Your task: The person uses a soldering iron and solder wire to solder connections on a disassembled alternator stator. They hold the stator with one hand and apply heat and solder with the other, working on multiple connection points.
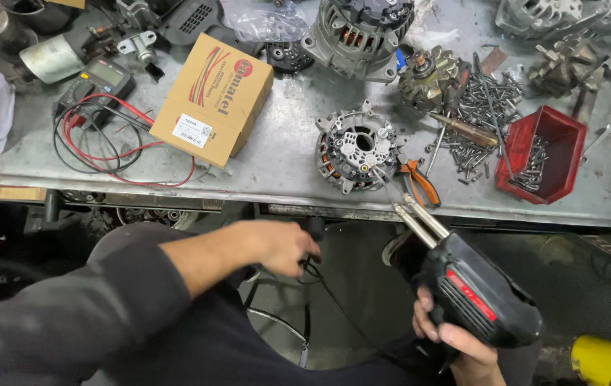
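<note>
My right hand (455,339) grips a black soldering gun (477,289) with a red stripe, its two metal prongs pointing up toward the bench edge. My left hand (284,246) is closed around the gun's black cord (313,268) below the bench edge. An opened alternator (357,146) with copper windings lies on the grey metal bench (284,157) just beyond the gun's tip. Orange-handled pliers (420,182) lie beside it.
A cardboard box (212,96) sits left of centre, a multimeter (102,78) with red and black leads further left. A red bin (541,154) of screws, loose bolts, a screwdriver (470,130) and another alternator (359,32) lie right and behind. Something yellow (605,361) sits bottom right.
</note>
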